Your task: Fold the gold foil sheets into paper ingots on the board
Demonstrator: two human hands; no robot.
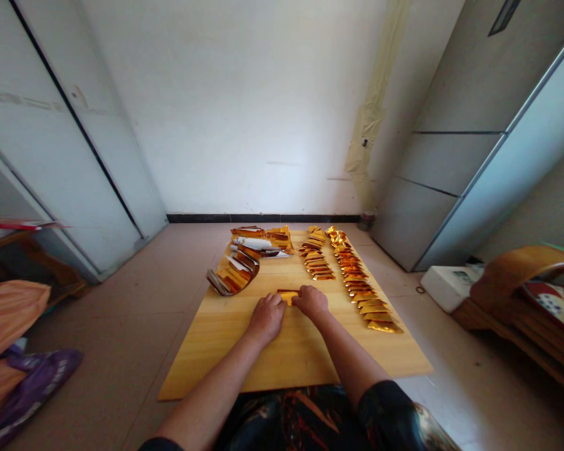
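A small piece of gold foil paper (289, 297) lies on the wooden board in front of me, its far edge showing a darker fold. My left hand (267, 316) grips its left end with the fingers curled. On its right end the fingers of my right hand (311, 302) are closed too. To the right runs a long row of folded gold foil pieces (357, 282), overlapping one another. A shorter row of folded gold pieces (317, 257) sits left of it. Loose gold foil sheets (237, 272), bent into a curve, rest at the board's left side.
The wooden board (207, 366) has more foil and a white roll (251, 243) at its far left. A refrigerator (442, 125) and a white box (449, 288) stand right, near a wooden chair (512, 300). Orange and purple bags (37, 382) lie on the left.
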